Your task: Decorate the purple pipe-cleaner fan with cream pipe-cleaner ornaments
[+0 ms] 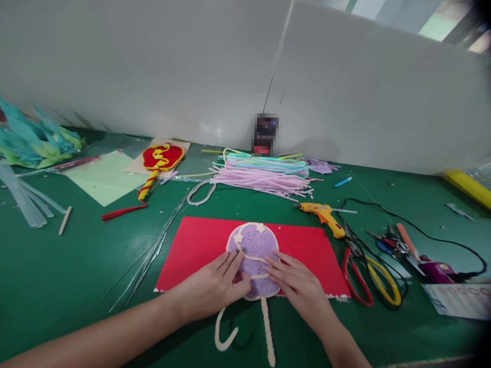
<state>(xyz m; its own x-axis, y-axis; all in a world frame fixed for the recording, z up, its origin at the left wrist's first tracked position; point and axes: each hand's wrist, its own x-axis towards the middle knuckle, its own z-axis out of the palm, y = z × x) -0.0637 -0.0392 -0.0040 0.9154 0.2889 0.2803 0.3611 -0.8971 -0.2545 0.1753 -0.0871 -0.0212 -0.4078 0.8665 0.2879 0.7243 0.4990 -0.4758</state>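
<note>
A round lilac fan [259, 243] made of pipe cleaners, with a cream rim and small cream flowers, lies over red card. Its twisted cream handle [268, 332] points down toward me. Cream lines cross its face. My left hand [224, 278] is on the fan's left side, fingers bent and thumb drawn in, pressing a cream pipe cleaner [220, 332] whose hooked loose end hangs out below the hand. Part of that strand is hidden under the fingers. My right hand [297, 278] grips the fan's right edge, its fingertips lying on the face.
Red card [199, 250] lies underneath. Behind it is a bundle of pipe cleaners [261, 176]; at left, a red and yellow fan [163, 156] and thin wires [153, 250]. A yellow glue gun [322, 214], pliers [356, 276] and a black cord [433, 237] are at right.
</note>
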